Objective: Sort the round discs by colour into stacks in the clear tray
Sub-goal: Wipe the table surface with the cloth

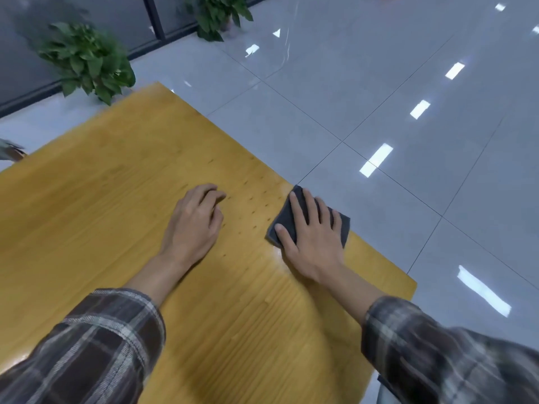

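**A:** Where do the discs and the clear tray lie, relative to the fingers?

**B:** I cannot tell; neither shows in this view. What lies under the fingers is a dark grey cloth (282,215), folded flat on the wooden table (102,199), close to its right edge.

**A:** Which hand is on it?

**B:** The right hand (312,237); it lies palm-down on the cloth with the fingers straight and a little spread; the thumb is set out to the left, its tip at the cloth's near corner. Nothing is pinched or gripped; the hand only presses (the cloth's far corner and right side show beyond the fingertips).

**A:** And the other hand?

**B:** The left hand (195,223) rests on the bare wood, to the left of the cloth and apart from it; its fingers are loosely curled under, knuckles up, and it holds nothing.

**A:** How do the arms lie?

**B:** Both forearms reach forward over the table from the near edge, roughly side by side; the wrists are bare; the left sleeve (96,345) and the right sleeve (437,354) are dark plaid and are pushed up the forearms.

**A:** What is around the table?

**B:** A glossy grey tiled floor (379,83) to the right and beyond; a leafy plant (87,59) past the far corner; a second plant (218,16) further back by a dark-framed wall.
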Available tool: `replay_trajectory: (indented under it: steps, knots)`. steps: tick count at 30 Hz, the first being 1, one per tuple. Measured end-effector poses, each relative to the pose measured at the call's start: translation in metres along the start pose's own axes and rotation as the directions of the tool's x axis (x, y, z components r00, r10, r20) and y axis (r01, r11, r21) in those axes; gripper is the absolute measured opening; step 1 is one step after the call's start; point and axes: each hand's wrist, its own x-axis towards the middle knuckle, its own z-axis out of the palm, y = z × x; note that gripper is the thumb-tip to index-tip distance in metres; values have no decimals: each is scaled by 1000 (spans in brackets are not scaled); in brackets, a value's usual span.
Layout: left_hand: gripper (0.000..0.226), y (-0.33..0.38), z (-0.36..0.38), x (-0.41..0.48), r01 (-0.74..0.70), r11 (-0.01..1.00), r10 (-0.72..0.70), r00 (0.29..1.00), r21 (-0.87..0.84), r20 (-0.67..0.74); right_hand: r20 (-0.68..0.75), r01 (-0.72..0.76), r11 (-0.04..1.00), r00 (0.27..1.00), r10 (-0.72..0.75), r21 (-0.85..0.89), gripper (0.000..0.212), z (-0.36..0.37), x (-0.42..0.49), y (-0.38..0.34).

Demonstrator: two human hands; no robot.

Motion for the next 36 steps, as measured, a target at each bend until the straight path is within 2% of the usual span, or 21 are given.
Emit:
replay_trajectory:
  steps: [6, 10, 17, 22, 27, 31, 36]
  knots:
    - [27, -6, 1, 2, -26, 1000, 26, 1000, 1, -14, 58, 30, 999, 998, -28, -29, 78, -1, 97, -53]
    - [27, -5, -1, 3, -31, 999, 31, 1000, 9, -2, 59, 74, 997, 996, -73, -11, 77, 2, 110, -55]
    - [36, 33, 11, -16, 0, 993, 6, 999, 117, -50, 27, 47, 999, 999, -47, -23, 76, -8, 30, 19]
    - [36, 83, 22, -33, 32, 993, -26, 998, 116, -52, 44, 18, 1000, 999, -18, -5, 73, -17, -42, 86]
    - [34, 117, 29, -50, 5, 994, -3, 1000, 108, -20, 25, 15, 1000, 1000, -14, -23, 73, -16, -87, 129]
    - [33, 117, 27, -62, 24, 993, -23, 1000, 113, -10, 16, 37, 999, 999, -37, -26, 74, -15, -110, 141]
    - [32, 99, 15, -76, 89, 990, -86, 996, 106, -37, 23, 107, 994, 994, -107, -29, 74, -9, -134, 118]
